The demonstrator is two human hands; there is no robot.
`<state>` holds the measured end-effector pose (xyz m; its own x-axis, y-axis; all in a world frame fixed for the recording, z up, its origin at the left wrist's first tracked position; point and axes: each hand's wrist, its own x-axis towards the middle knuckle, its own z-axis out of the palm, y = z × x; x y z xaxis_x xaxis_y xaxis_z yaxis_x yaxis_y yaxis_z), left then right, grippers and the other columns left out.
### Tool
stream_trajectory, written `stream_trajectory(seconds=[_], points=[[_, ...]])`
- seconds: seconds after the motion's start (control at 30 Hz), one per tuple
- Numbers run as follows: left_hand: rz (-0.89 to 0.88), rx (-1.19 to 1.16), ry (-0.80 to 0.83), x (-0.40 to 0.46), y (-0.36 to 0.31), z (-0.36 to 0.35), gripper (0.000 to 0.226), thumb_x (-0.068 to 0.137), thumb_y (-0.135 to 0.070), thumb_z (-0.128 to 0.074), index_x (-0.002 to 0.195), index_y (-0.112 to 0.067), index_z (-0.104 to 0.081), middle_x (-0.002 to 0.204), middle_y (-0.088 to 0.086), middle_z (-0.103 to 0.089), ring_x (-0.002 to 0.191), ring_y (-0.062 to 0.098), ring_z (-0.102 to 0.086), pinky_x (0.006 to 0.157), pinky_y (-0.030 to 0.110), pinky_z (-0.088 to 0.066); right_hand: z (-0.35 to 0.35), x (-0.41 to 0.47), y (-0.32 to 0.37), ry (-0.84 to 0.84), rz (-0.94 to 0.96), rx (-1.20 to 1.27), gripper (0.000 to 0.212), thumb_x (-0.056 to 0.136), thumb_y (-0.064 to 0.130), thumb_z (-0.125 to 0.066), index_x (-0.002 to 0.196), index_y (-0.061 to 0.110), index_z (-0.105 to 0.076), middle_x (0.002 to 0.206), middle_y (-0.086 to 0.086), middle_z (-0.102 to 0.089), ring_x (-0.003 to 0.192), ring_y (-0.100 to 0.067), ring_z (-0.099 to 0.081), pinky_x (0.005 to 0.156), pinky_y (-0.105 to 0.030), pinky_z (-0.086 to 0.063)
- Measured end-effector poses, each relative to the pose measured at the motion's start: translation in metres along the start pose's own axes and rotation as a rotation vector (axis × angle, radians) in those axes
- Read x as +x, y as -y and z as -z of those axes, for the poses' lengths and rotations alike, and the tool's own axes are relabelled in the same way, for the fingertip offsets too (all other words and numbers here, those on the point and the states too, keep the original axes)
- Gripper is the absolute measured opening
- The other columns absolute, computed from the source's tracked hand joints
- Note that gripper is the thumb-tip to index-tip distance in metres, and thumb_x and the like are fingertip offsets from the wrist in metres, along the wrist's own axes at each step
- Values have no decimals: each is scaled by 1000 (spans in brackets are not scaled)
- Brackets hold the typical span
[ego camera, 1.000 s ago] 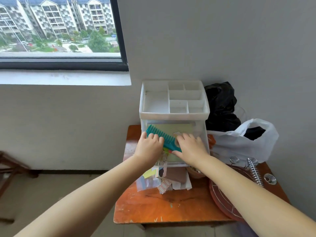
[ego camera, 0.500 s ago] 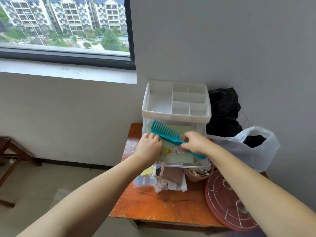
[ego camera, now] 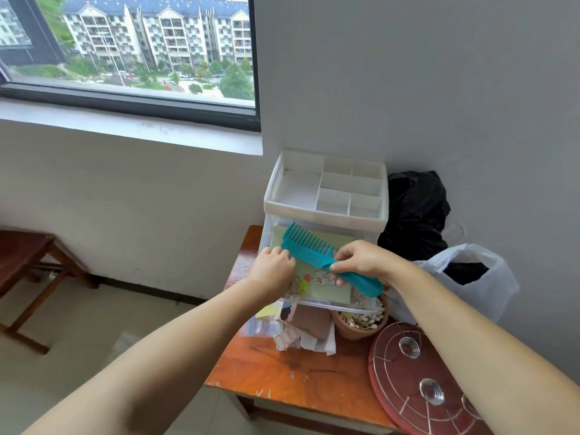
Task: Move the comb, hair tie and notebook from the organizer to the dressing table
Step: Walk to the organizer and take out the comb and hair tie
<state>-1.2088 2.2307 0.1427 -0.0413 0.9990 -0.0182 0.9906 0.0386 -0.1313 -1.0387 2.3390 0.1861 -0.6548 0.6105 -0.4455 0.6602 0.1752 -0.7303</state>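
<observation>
My right hand (ego camera: pixel 361 262) pinches the teal comb (ego camera: pixel 309 251) near its handle and holds it tilted above the open clear drawer (ego camera: pixel 329 306) of the white organizer (ego camera: pixel 326 221). A pale green notebook (ego camera: pixel 326 288) with cartoon figures lies flat in that drawer. At the drawer's left side, my left hand (ego camera: pixel 273 271) has its fingers curled down over the notebook's left edge; what they touch is hidden. A small yellow-green item (ego camera: pixel 303 287) shows beside those fingers, too unclear to name. The organizer stands on the orange wooden table (ego camera: pixel 282 372).
Loose papers and labels (ego camera: pixel 301 331) and a clay pot (ego camera: pixel 357 328) sit under the drawer. A red round board with a wire rack (ego camera: pixel 408 372) lies at front right. White (ego camera: pixel 489 277) and black (ego camera: pixel 414 208) bags fill the back right. A wooden bench (ego camera: pixel 25 249) stands at left.
My right hand has lifted the comb out of the drawer and drawn it up and to the right. My left hand stayed at the drawer's left side. The camera turned left.
</observation>
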Motion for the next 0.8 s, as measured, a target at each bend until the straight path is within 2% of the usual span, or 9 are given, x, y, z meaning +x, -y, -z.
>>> stream_trajectory(seconds=[0.07,0.13,0.2,0.3,0.4,0.47,0.57,0.7,0.8], points=[[1,-45,-18,-2,2,3,29,89,-21,-48,113,-7,-54,113,11,-57,103,27,-50,87,34,-41,2,0,-2,10,-3,47,5,86,14,-63,86,11,-67,76,-2,-76,65,-10,-72,59,-21,-55],[46,-191,-41,-7,5,11,21,85,-20,-49,101,-8,-55,107,11,-59,96,27,-53,81,35,-43,6,0,-2,24,-6,56,6,86,15,-63,88,11,-67,76,-2,-76,67,-10,-72,57,-20,-53],[155,-508,-40,-17,8,21,10,81,-17,-52,86,-9,-51,96,13,-64,84,29,-60,71,37,-49,9,-3,1,59,-11,68,7,87,15,-63,90,11,-67,78,-1,-77,69,-10,-72,60,-22,-54],[312,-999,-109,-36,18,32,6,75,-11,-55,79,-8,-51,81,13,-64,71,27,-63,66,40,-56,7,-8,12,122,16,127,9,87,13,-62,94,8,-66,82,-3,-76,69,-11,-72,60,-22,-55],[436,-1329,-212,-71,39,40,6,73,-6,-53,77,-10,-52,70,9,-58,59,19,-60,56,32,-53,-7,-12,37,146,80,161,12,87,11,-61,96,4,-64,84,-7,-74,69,-15,-71,66,-28,-57],[508,-1472,-280,-107,60,40,8,70,-8,-52,76,-12,-54,68,6,-57,53,13,-59,51,24,-51,-28,-13,63,162,127,140,14,88,11,-60,100,4,-62,85,-9,-74,68,-17,-70,64,-32,-57],[656,-1596,-398,-183,97,30,13,67,-10,-54,79,-12,-57,71,5,-61,56,14,-60,57,27,-53,-82,-18,113,148,239,-43,10,89,14,-59,97,12,-63,85,-4,-74,67,-11,-69,63,-26,-54],[928,-1539,-560,-322,138,7,14,78,0,-54,88,-8,-59,79,9,-62,59,14,-59,57,25,-52,-200,-36,184,159,441,-216,10,91,14,-54,97,11,-61,78,3,-69,63,-10,-65,64,-23,-51],[1141,-1497,-696,-439,156,-5,13,82,2,-53,92,-7,-57,75,7,-60,49,7,-58,46,20,-51,-309,-59,229,271,575,-213,11,91,13,-53,98,9,-61,78,1,-68,60,-11,-61,63,-21,-50]])
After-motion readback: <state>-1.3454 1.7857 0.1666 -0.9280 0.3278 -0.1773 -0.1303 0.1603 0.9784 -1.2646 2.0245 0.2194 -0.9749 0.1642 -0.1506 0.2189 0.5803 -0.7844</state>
